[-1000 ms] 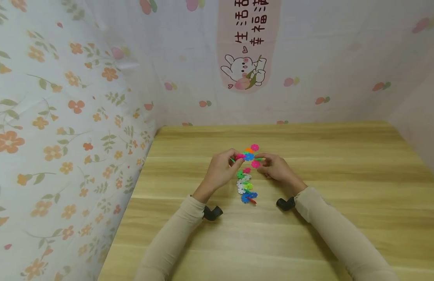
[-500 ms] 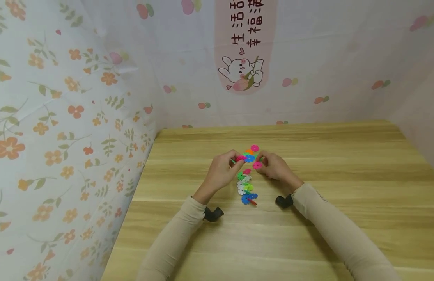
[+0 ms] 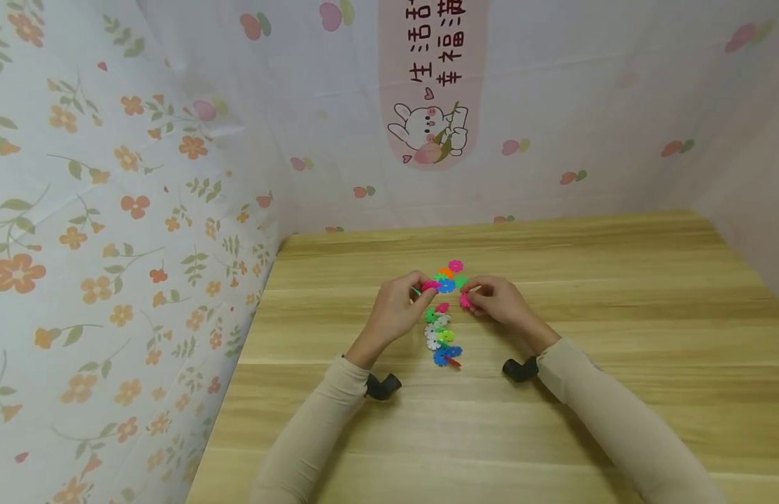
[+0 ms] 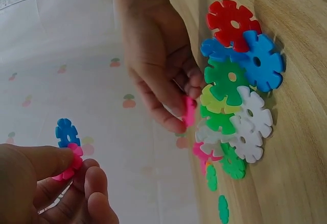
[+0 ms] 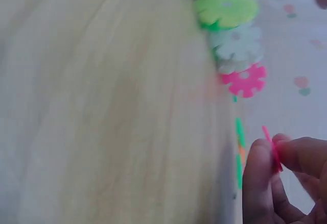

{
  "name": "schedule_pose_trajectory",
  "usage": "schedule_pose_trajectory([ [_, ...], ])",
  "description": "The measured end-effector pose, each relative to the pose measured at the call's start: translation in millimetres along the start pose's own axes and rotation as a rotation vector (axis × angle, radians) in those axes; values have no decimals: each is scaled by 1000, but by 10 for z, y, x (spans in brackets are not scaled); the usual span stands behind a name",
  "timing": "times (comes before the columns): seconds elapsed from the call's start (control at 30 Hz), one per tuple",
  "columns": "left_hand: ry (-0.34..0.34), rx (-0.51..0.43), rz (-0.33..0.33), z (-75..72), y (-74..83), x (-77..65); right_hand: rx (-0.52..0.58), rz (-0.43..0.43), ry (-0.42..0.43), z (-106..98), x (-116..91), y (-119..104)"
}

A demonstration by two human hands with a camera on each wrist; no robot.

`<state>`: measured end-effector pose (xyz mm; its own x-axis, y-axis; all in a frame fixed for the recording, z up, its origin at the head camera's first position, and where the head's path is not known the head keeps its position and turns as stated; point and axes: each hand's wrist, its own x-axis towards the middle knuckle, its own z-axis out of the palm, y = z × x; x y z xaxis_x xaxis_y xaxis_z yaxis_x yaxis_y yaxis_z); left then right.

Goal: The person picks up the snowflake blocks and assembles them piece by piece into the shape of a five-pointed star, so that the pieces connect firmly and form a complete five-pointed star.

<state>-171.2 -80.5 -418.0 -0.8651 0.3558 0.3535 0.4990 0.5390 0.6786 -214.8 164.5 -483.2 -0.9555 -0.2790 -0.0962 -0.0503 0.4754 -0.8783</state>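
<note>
My left hand (image 3: 397,308) holds a pink flower-shaped disc (image 4: 71,162) between thumb and fingers. A blue flower-shaped disc (image 4: 66,131) is attached to its edge. My right hand (image 3: 504,302) pinches another pink flower-shaped disc (image 5: 272,150), seen nearly edge-on in the right wrist view and apart from the left hand's pair. Below and between the hands lies a cluster of overlapping notched discs; a red disc (image 4: 234,24), a blue one (image 4: 263,60), a green one (image 4: 225,81) and white ones (image 4: 248,140) show in the left wrist view.
Beyond the hands, loose discs lie on the wooden table (image 3: 591,280): a pink one (image 3: 455,266), an orange one (image 3: 446,272) and a green one (image 3: 461,281). Black curved mounts (image 3: 383,386) sit at both wrists. Patterned cloth (image 3: 326,126) hangs behind and at the left.
My right hand has closed its fingertips on the pink disc and shifted it slightly right and nearer, turning it. My left hand stays nearly still with its discs. The head view has shifted slightly.
</note>
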Motion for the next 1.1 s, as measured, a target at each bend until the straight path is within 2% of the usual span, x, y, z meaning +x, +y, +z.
schedule_pose_trajectory([
  [0.23,-2,-4,-5,-5,-10,-7,402,31,44,-144,-107,-191],
  [0.4,-4,-12,13,-16,-11,8,570,28,39,-238,-185,-356],
  [0.57,-8,-19,19,-26,-1,17,534,4,36,-276,-254,-497],
  [0.73,-3,-8,31,-25,7,21,441,-70,35,-258,-277,-604],
  [0.87,-5,-14,33,-21,10,17,426,-117,15,-219,-311,-679],
  [1.1,-15,-19,27,-3,26,4,393,-131,-8,-143,-345,-762],
])
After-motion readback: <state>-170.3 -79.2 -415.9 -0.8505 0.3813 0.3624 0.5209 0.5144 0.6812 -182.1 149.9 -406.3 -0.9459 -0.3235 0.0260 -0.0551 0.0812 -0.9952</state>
